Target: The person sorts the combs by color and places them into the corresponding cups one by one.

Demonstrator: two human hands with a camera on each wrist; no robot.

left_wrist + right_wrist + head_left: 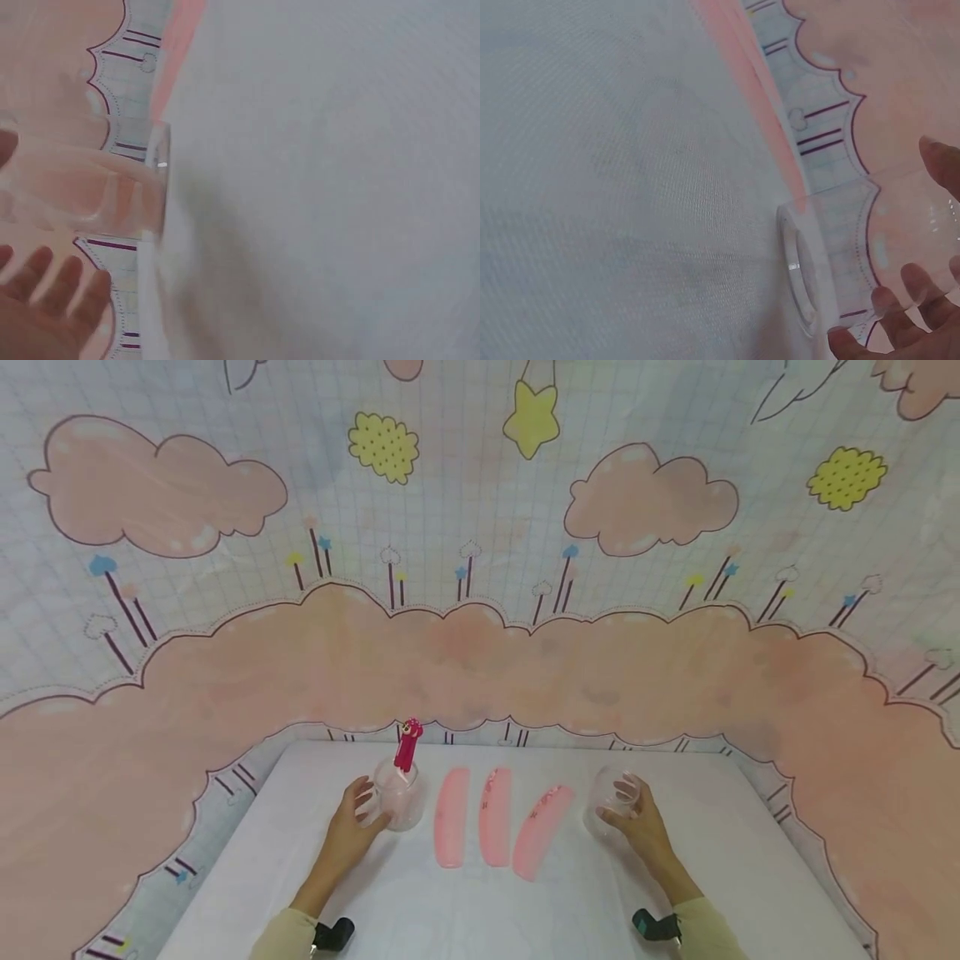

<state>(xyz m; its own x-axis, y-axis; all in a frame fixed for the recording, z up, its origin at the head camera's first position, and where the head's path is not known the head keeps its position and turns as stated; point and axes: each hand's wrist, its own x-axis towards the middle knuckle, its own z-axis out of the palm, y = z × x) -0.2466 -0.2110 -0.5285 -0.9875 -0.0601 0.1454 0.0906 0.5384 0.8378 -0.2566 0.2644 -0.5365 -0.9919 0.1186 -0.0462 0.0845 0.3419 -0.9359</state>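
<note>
A clear plastic cup (398,802) stands on the left of the table, with a red item (406,752) topped by a small figure sticking up from it. My left hand (358,810) is spread around this cup, thumb at its front. In the left wrist view the fingers (64,292) show a gap below the cup's side. To the right stands a second clear cup (603,802). My right hand (641,822) holds it, thumb in front and fingers round the far side. In the right wrist view the fingertips (911,274) overlap its wall (840,247).
Three pink, flat, comb-shaped pieces lie between the cups: a left one (451,818), a middle one (495,818) and a slanted right one (542,833). They rest on a white-covered table (480,918). A patterned cloth backdrop (480,677) rises behind the table's far edge.
</note>
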